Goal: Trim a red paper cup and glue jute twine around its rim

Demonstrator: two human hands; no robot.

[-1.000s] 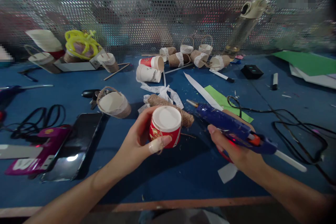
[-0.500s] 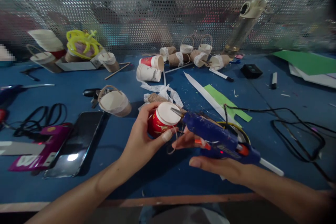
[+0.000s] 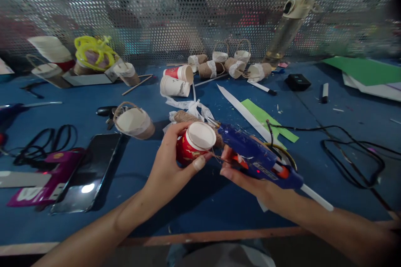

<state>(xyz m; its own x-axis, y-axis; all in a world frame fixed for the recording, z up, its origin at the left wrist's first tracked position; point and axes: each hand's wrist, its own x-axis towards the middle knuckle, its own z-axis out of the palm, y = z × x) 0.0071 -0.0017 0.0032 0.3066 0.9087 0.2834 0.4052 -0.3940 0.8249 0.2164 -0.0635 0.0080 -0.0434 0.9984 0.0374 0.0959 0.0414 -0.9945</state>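
Observation:
My left hand (image 3: 171, 167) is closed around a small red paper cup (image 3: 193, 145), held bottom-up and tilted right, with a strand of jute twine pinned under the thumb. My right hand (image 3: 247, 177) grips a blue hot glue gun (image 3: 257, 156). The gun's metal nozzle rests against the cup's upper right rim. A white glue stick pokes out of the gun's rear toward the lower right. Behind the cup lies a roll of jute twine (image 3: 184, 117) with white lace ribbon (image 3: 188, 106) tangled over it.
A twine-wrapped cup with a handle (image 3: 133, 122) lies left, beside a black phone (image 3: 89, 171) and a magenta device (image 3: 46, 179). Paper cups (image 3: 175, 81), several wrapped cups (image 3: 228, 64), paper strips (image 3: 250, 114), black cables (image 3: 351, 150) and a bottle (image 3: 288, 25) spread before a perforated metal screen.
My right hand brought the glue gun leftward from the table's right side until its nozzle met the cup. My left hand tilted the cup toward the gun and kept hold.

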